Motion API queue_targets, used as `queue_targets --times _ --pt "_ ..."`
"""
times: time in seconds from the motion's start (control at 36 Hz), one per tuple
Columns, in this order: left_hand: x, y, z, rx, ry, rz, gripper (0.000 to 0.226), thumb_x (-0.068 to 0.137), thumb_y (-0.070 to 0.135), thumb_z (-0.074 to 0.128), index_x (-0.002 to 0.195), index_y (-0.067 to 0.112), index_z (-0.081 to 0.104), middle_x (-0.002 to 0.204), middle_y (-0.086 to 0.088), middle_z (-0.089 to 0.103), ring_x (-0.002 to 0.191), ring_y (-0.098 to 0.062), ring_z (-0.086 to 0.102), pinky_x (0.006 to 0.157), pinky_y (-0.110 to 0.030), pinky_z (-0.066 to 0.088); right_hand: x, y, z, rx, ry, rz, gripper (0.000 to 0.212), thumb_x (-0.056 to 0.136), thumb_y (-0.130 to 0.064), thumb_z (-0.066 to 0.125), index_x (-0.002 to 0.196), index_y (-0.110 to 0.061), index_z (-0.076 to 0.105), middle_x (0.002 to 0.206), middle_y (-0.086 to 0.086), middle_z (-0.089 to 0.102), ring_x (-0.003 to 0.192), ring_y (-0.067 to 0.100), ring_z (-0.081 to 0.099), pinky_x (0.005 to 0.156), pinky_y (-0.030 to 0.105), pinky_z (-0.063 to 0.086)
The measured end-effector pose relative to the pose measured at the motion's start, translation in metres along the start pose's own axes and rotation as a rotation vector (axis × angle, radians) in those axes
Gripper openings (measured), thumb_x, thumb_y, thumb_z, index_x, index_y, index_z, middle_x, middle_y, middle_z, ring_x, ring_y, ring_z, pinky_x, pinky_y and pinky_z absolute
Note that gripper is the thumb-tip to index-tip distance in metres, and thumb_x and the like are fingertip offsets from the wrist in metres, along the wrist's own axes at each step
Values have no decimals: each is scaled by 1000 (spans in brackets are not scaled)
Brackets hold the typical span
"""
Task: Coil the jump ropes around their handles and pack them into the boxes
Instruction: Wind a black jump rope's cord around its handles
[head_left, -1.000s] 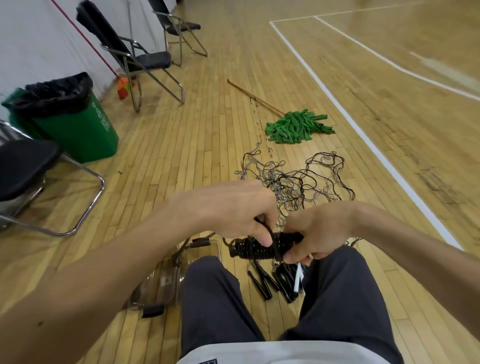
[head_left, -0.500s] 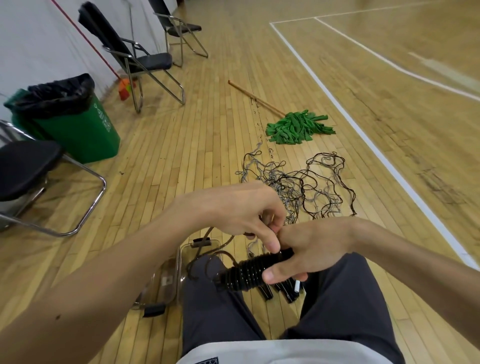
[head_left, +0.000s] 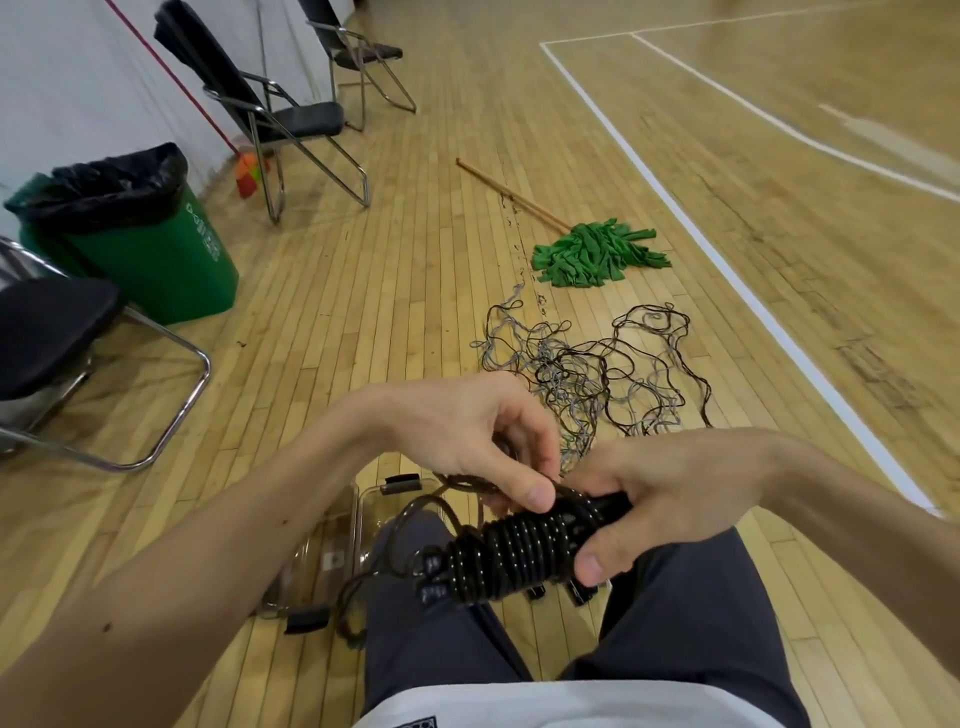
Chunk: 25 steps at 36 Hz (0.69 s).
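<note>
Task item: black glossy jump rope (head_left: 519, 551), wound in tight turns round its handles, tilted with the low end to the left. Held above the lap between both hands, its upper right end inside the right hand (head_left: 670, 493) and just under the left hand (head_left: 467, 436). Loose tail of the same cord looping off the low end, down past the left knee toward the floor.

On the floor by the left knee: clear plastic box (head_left: 332, 551) with black latches. Between the knees, under the bundle: a few more black handles (head_left: 576, 592), mostly hidden.

Surface: light wooden plank gym floor (head_left: 389, 312) with a white court line (head_left: 727, 260). Ahead of the hands: tangled pile of black and grey cords (head_left: 597, 374). Beyond that: green strip mop (head_left: 597, 254) with a wooden pole. Left side: green bin with black liner (head_left: 156, 249), black folding chairs with metal frames (head_left: 291, 119), white wall behind.

Right hand: closed round the upper end of the coil, thumb pressed on the near side, fingers wrapped behind.
Left hand: fingers curled, thumb down on the cord at the top of the coil, pinching it there.
</note>
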<state>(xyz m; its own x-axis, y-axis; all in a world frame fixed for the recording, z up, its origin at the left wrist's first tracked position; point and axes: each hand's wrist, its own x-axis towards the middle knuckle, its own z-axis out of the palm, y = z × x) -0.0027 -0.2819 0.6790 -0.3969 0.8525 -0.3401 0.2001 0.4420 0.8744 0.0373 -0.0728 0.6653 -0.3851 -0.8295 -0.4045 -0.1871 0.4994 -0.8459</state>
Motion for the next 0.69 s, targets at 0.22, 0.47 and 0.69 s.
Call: queue_targets --times 0.22,0.47,0.69 --pt "-6 -15 0 -84 -17 67 9 87 13 67 95 15 72 84 8 70 75 -9 65 69 -20 50 -1 5 7 96 139 -133 70 65 -88 60 70 -19 66 55 -5 55 51 21 47 52 34 35" --pt "-4 -10 11 -9 134 214 11 96 27 62 101 21 69 84 -3 67 71 -33 60 62 -42 48 -5 5 12 216 258 -226 50 72 -60 73 57 -13 63 48 -5 49 45 16 41 49 25 33" --pt "13 -182 2 -191 402 -176 64 91 66 57 137 22 53 129 -1 61 127 -20 53 116 -52 35 2 16 3 523 428 -305 60 57 -82 77 59 -22 71 48 -3 51 42 7 36 50 18 32"
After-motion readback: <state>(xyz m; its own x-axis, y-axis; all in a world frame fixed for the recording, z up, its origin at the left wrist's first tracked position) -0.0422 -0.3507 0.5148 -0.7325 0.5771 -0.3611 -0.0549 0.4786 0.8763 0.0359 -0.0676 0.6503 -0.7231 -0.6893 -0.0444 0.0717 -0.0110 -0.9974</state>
